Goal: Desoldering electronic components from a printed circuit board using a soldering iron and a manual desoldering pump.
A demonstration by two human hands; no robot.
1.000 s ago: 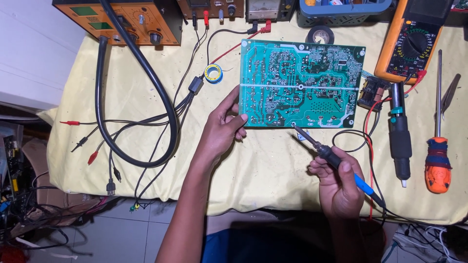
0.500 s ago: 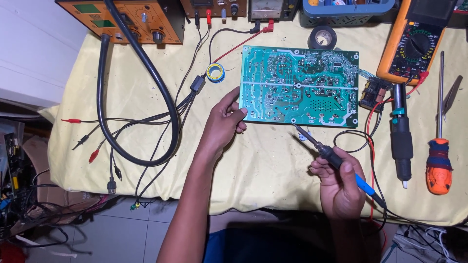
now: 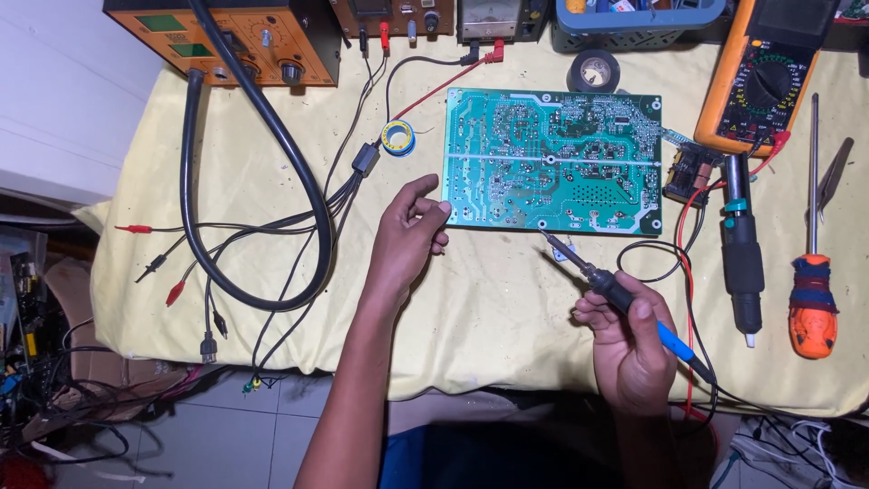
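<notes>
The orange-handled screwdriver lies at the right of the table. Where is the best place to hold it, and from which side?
Grip the screwdriver by its thick orange handle, likely from above. It lies flat, handle toward the near table edge, its thin shaft pointing away toward the multimeter. The right hand is nearest but holds the soldering iron.

Pretty even, soft overhead light, sharp focus throughout. Faint shadows under the hands, no real glare. Dimmer down at the floor edges.

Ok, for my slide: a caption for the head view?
Left hand steadies green circuit board; right hand holds soldering iron.
</notes>
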